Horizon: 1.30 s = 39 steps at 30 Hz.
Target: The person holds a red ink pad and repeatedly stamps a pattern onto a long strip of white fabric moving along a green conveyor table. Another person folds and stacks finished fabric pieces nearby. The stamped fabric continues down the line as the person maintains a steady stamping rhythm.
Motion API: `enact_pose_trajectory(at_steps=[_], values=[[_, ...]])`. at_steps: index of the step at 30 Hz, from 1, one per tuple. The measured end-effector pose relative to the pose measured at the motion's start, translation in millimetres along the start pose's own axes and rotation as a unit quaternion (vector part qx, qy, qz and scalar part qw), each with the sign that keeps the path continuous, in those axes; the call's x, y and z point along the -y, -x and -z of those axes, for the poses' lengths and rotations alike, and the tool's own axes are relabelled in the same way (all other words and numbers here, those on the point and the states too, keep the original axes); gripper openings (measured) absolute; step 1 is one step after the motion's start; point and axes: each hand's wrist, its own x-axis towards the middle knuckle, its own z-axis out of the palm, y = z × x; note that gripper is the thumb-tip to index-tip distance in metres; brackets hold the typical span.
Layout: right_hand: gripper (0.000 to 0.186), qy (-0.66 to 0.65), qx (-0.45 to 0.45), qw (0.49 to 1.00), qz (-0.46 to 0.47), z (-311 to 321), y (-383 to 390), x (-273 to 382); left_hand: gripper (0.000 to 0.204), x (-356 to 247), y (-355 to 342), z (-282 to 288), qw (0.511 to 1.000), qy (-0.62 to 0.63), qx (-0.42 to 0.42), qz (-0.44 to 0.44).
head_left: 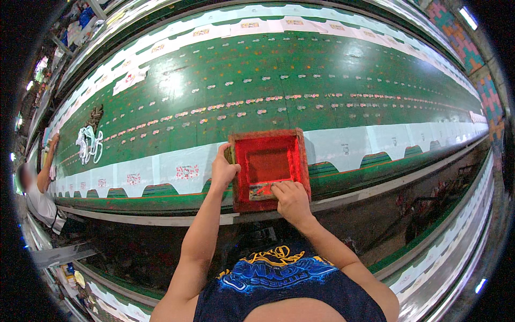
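Observation:
A square wooden screen-printing frame (304,161), its inside smeared with red ink, lies over the row of pale fabric pieces at the near edge of the long green table. My left hand (224,170) grips the frame's left side, with the thumb toward the inner edge. In my right hand (292,199) is an ink-stained squeegee (260,192), held at the near end of the red mesh; my fingers partly cover it. Left of the frame, a pale fabric piece (166,170) bears a red print. Fabric pieces to the right (346,147) carry small dark marks.
The long green table (214,70) has rows of small printed marks. More pale pieces (249,27) line its far edge. White straps (88,145) and a brown bundle (95,117) lie at left. Another person (43,193) stands at the table's left end. A rail (370,194) runs along the near side.

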Motion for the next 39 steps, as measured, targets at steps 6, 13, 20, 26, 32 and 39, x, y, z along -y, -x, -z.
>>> enact_pose_trajectory(at_steps=[6,13,20,26,32,39], values=[[0.016,-0.014,0.015,1.0,-0.003,11,-33,-15,0.082,15,-5,-3,1.0,0.003,-0.004,-0.021],[0.018,0.043,-0.046,0.998,-0.003,-25,-115,-57,0.08,-2,1,3,1.0,-0.013,0.017,-0.019],[0.024,0.027,0.031,0.997,0.064,-31,-98,-41,0.052,50,-25,-1,0.982,0.183,0.051,0.019],[0.018,0.017,0.048,0.989,0.139,-8,-26,-18,0.049,13,-11,1,0.994,0.099,0.05,0.017],[0.019,0.024,0.056,0.997,0.042,13,-64,-37,0.05,32,-15,3,0.995,0.097,0.037,-0.015],[0.019,0.066,-0.048,0.997,0.006,-3,-114,-76,0.049,1,-1,8,0.995,0.085,0.04,0.018]])
